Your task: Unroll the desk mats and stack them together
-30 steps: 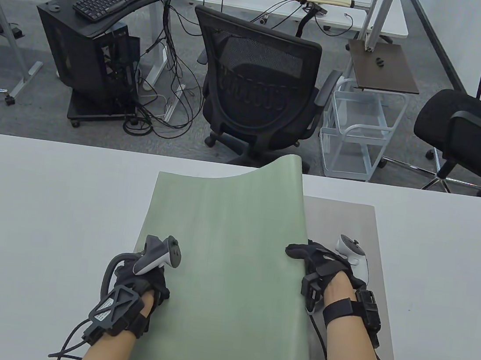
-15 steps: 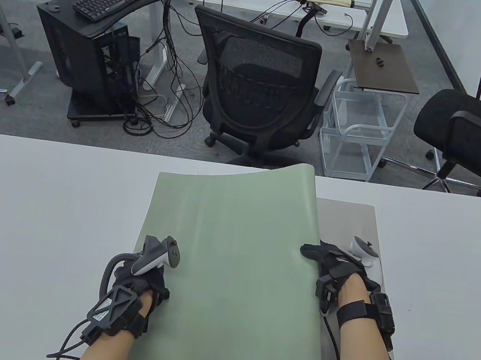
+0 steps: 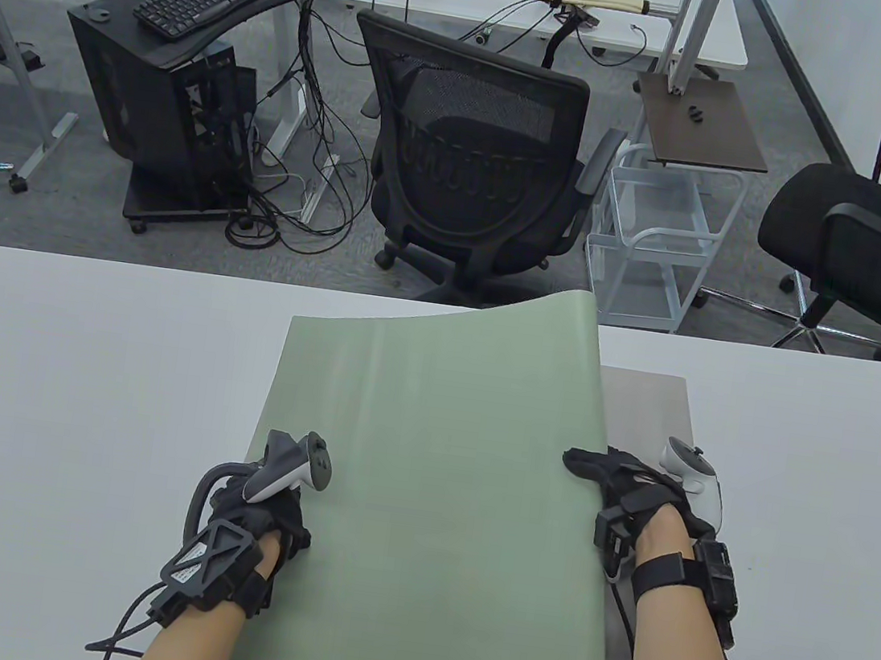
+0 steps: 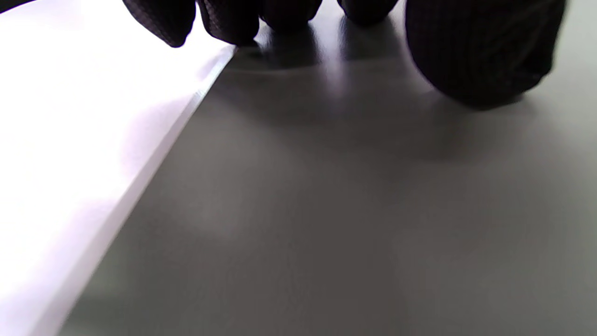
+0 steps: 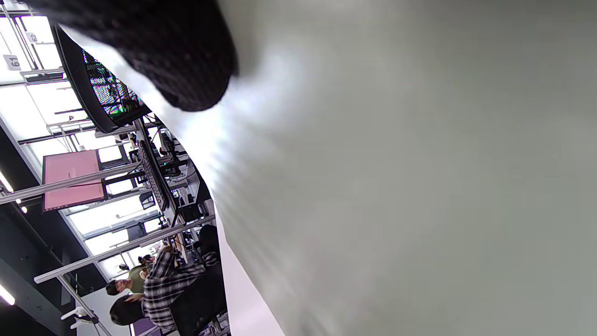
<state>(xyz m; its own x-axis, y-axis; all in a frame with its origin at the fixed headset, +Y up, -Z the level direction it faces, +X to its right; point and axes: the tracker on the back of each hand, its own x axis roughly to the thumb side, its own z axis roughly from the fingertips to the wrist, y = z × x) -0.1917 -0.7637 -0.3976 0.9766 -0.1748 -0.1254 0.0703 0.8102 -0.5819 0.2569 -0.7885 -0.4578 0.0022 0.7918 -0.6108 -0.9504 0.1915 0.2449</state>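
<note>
A green desk mat [image 3: 427, 490] lies over a grey desk mat [image 3: 645, 406] on the white table. Its far right corner curls up off the table. My left hand [image 3: 263, 505] presses the green mat's left edge down; its fingertips [image 4: 228, 21] rest at that edge in the left wrist view. My right hand [image 3: 615, 479] grips the green mat's right edge, thumb on top. In the right wrist view the green mat [image 5: 419, 163] fills the frame under a gloved finger [image 5: 177, 60]. The grey mat shows only along the right side and front.
The white table [image 3: 75, 395] stretches wide to the left and right of the mats. Beyond its far edge stand a black mesh chair [image 3: 471, 156], a white wire cart [image 3: 655, 237] and another black chair [image 3: 866, 240].
My right hand has moved to the right with the green mat's right edge, spreading the mat further over the grey one. My left hand has stayed in place.
</note>
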